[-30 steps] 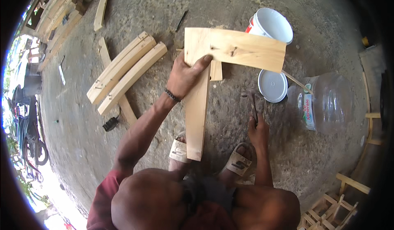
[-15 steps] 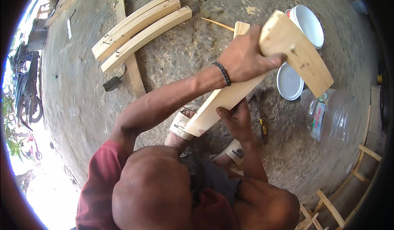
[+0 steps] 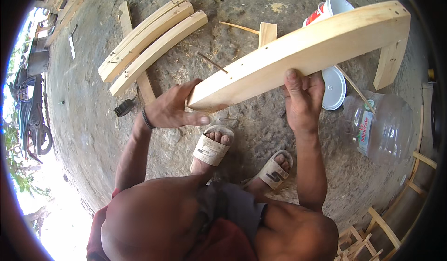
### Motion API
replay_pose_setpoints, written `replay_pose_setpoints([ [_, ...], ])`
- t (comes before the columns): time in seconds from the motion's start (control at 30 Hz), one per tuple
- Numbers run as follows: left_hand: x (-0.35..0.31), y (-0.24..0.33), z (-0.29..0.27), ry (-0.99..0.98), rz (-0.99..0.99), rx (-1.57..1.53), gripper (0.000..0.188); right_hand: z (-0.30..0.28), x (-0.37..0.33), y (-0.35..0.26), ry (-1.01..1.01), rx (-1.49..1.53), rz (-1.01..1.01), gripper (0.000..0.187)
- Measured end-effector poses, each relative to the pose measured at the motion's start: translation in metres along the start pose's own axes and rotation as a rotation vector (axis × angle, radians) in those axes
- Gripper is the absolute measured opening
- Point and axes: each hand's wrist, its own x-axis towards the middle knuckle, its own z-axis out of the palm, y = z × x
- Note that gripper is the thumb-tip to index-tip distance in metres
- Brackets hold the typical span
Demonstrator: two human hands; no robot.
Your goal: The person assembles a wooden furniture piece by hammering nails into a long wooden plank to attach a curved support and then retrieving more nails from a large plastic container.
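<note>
Holding a curved wooden beam (image 3: 298,51) slantwise from near left to far right, beyond the sandals (image 3: 210,150), with right hand (image 3: 303,103) clamped along its near side, probably to bear the weight. Cupping the near-left end with left hand (image 3: 173,106), perhaps for steadiness; cannot tell if clamped.

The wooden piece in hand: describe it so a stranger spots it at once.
Find the sandalled feet on the floor; look beyond. The wooden piece slants up rightward from the left hand, with the right hand at its lower edge. Unlike the curved beams lying at left, it has a shorter board angled off its far end.
</note>
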Motion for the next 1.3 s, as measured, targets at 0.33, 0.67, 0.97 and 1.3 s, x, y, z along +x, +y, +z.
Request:
replay_pose_setpoints([
  [0.33,-0.028,-0.008,-0.037,-0.019,-0.094,0.079,0.067,0.029,-0.004,0.043,-0.094,0.072,0.0,0.047],
  [0.67,-0.008,0.023,-0.043,-0.011,-0.086,0.37,0.064,0.034,-0.008,0.059,-0.118,0.065,0.002,0.047],
  [0.97,-0.004,0.012,-0.022,0.227,-0.224,0.241,0.049,-0.009,-0.067,0.109,-0.681,-0.984,0.19,0.024],
  [1.3,0.004,-0.004,-0.012,0.335,-0.248,-0.173,0.045,-0.008,-0.104,0.154,-0.777,-1.331,-0.084,0.014],
])
